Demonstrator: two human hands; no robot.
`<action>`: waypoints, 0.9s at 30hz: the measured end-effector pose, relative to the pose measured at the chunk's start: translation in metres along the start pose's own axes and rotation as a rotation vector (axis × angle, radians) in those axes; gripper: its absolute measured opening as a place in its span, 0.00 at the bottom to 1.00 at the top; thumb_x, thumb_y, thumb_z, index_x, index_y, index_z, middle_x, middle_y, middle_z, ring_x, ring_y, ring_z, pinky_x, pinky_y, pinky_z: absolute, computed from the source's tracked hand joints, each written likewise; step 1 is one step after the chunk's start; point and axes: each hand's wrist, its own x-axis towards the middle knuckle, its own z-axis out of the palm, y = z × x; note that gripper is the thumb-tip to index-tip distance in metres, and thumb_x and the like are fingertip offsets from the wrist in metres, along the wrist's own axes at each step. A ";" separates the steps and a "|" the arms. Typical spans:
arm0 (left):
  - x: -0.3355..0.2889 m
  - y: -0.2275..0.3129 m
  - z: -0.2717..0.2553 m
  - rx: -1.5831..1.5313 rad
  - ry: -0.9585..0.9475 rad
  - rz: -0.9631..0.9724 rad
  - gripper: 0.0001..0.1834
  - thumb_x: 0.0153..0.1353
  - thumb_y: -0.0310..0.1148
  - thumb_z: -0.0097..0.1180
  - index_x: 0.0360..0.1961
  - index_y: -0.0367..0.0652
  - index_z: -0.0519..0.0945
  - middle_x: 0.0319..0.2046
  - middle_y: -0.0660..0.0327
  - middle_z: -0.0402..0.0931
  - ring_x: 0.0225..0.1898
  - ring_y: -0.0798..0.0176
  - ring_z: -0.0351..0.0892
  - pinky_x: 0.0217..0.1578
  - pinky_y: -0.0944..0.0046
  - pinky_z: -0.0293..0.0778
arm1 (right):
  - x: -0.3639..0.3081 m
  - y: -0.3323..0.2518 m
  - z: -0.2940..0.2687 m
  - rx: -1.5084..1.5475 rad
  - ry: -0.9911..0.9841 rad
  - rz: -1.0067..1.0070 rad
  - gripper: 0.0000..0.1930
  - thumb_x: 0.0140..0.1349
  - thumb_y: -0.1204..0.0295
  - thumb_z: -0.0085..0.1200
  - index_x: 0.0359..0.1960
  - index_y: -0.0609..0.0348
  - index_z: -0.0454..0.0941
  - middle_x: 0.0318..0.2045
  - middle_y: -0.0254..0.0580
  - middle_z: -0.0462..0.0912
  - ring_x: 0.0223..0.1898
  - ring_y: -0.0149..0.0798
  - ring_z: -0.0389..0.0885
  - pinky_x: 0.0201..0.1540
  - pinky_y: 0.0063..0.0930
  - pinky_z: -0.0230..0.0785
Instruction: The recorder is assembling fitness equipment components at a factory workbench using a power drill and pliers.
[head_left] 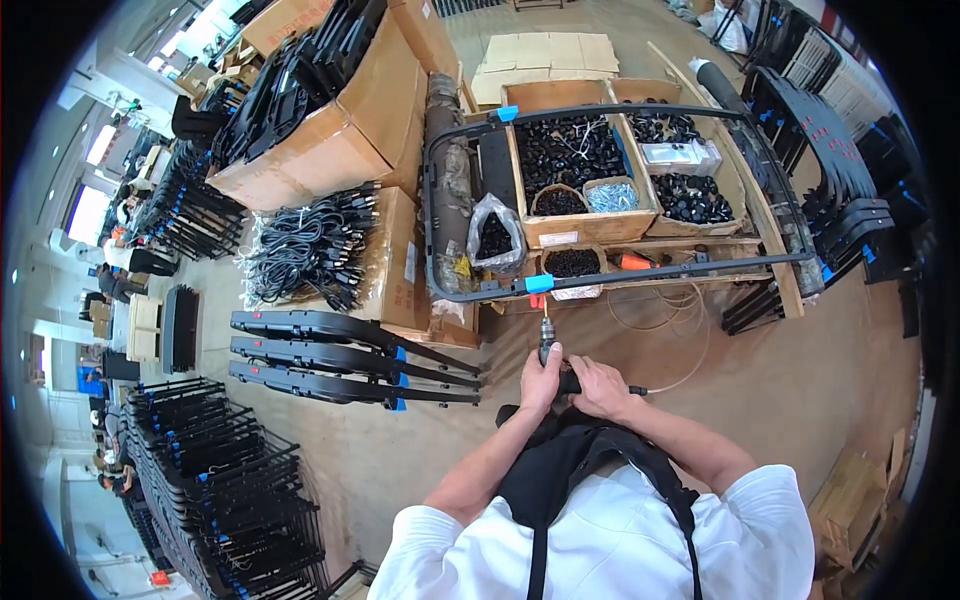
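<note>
My left hand (541,377) wraps around the front barrel of a black pneumatic screwdriver (548,345), whose bit points up at a blue clip (539,283) on the near bar of a black metal frame (620,275). My right hand (601,386) grips the tool's rear handle, where an air hose (680,372) leaves to the right. The frame lies across a wooden bench holding parts boxes.
Cardboard boxes of black parts (568,160) and a bag of black pieces (494,237) sit inside the frame. Three black frames (340,355) lie on the floor at left, with stacked frames (230,490) at lower left. Cable bundles (305,250) rest on cartons.
</note>
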 end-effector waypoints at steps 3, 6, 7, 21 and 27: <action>0.000 0.004 0.000 0.028 0.011 0.003 0.26 0.72 0.55 0.59 0.39 0.38 0.80 0.31 0.60 0.80 0.35 0.64 0.77 0.40 0.58 0.73 | 0.001 0.000 -0.003 0.006 -0.025 0.017 0.38 0.52 0.64 0.71 0.63 0.62 0.67 0.49 0.58 0.81 0.52 0.61 0.82 0.55 0.51 0.76; 0.001 0.003 -0.001 0.070 0.036 0.000 0.28 0.71 0.57 0.58 0.40 0.36 0.81 0.34 0.54 0.84 0.38 0.57 0.82 0.43 0.54 0.76 | 0.001 -0.001 -0.007 0.006 -0.023 -0.014 0.38 0.52 0.63 0.70 0.63 0.64 0.67 0.49 0.58 0.81 0.52 0.61 0.82 0.55 0.51 0.76; 0.001 0.003 0.000 0.081 0.050 -0.003 0.28 0.71 0.57 0.58 0.40 0.36 0.81 0.34 0.53 0.84 0.38 0.56 0.83 0.44 0.53 0.76 | 0.001 -0.001 -0.009 0.007 -0.022 -0.013 0.38 0.52 0.63 0.70 0.63 0.64 0.67 0.49 0.58 0.81 0.52 0.61 0.82 0.55 0.51 0.76; 0.010 0.015 -0.001 0.157 0.040 -0.018 0.31 0.69 0.59 0.58 0.43 0.35 0.79 0.38 0.46 0.84 0.43 0.48 0.84 0.48 0.49 0.76 | 0.013 0.012 -0.008 0.044 -0.055 -0.045 0.40 0.52 0.64 0.71 0.63 0.69 0.63 0.47 0.66 0.84 0.50 0.65 0.84 0.54 0.53 0.77; 0.013 0.020 0.001 0.195 0.044 -0.003 0.31 0.69 0.60 0.58 0.44 0.35 0.78 0.39 0.44 0.84 0.44 0.45 0.84 0.49 0.48 0.76 | 0.019 0.010 -0.015 -0.007 -0.092 0.007 0.44 0.53 0.63 0.70 0.67 0.71 0.61 0.49 0.68 0.84 0.52 0.65 0.84 0.55 0.53 0.77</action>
